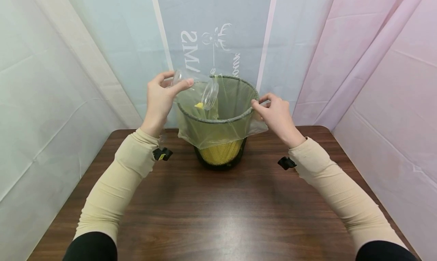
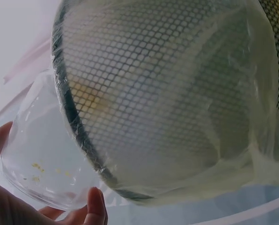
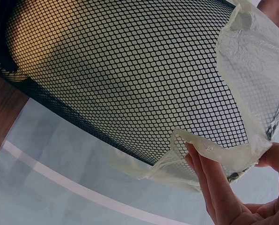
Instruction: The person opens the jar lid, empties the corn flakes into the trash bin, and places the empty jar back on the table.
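Observation:
My left hand grips a clear jar between thumb and fingers. The jar is tilted on its side, its mouth pointing right over the opening of a black mesh trash can. By the mouth is a small yellow piece; yellow bits cling inside the jar in the left wrist view. A pale, see-through trash bag lines the can and folds down outside it. At the can's right rim, my right hand pinches rim and bag, fingers outside the fold.
The can stands near the back of a brown wooden table. Behind it hangs a pale blue cloth with white print, and light cloth walls close in both sides. Yellow shows through the can's lower mesh.

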{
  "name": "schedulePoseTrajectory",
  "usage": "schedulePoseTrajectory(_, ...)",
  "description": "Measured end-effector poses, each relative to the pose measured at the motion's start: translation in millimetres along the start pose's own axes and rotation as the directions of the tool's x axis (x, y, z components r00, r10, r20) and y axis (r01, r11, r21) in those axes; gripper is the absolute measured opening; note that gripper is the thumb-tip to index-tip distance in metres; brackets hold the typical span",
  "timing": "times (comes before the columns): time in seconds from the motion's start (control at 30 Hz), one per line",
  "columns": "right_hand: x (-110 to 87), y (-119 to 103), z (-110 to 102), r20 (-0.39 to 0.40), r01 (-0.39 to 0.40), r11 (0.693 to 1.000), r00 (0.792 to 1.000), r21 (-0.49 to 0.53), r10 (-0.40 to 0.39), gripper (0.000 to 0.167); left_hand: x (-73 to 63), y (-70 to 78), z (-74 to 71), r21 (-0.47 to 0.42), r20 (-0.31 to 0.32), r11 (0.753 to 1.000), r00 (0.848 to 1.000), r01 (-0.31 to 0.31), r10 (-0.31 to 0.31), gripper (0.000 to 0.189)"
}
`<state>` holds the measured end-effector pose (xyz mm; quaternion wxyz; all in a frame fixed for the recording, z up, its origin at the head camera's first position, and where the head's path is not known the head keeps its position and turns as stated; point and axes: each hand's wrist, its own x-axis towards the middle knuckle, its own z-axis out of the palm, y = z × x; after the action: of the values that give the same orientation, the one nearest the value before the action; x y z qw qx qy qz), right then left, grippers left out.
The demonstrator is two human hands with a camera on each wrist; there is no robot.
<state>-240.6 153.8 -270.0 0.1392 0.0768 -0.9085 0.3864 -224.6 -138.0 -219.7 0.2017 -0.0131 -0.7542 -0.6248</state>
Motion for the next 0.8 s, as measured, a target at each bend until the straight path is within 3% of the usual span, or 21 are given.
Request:
schedulePoseTrajectory(0.17,-0.1,0,-1,-0.001,0.008,1.000,1.000,-0.001,-0.008,0.044,-1.6,7.1,0.0,0.184,0.009,0.982,0.999,-0.048,0.048,0.078)
schedulePoseTrajectory(0.33,0.8,-1,-1,-0.001,0.012,1.000,1.000,-0.001,-0.012,0.043,-3.3,11.9,3.6,0.280,0.042,0.951,0.991,-0.131,0.125,0.082)
schedulePoseTrajectory(0.5,1.0,0,-1,0.001,0.012,1.000,1.000,0.005,-0.012,0.041,-4.0,12.8,9.4,0.370,0.110,0.888,0.962,-0.274,0.251,0.083)
schedulePoseTrajectory(0.57,0.9,-1,-1,0.002,0.012,1.000,1.000,0.006,-0.012,0.040,-4.2,12.7,11.7,0.413,0.152,0.835,0.932,-0.362,0.329,0.082)
schedulePoseTrajectory(0.63,1.0,-1,-1,0.002,0.012,1.000,1.000,0.006,-0.012,0.040,-5.2,12.8,13.9,0.453,0.203,0.770,0.893,-0.450,0.403,0.083)
schedulePoseTrajectory(0.8,1.3,-1,0,0.000,0.011,1.000,1.000,0.002,-0.011,0.040,-10.2,12.6,17.9,0.473,0.354,0.591,0.756,-0.653,0.551,0.085)
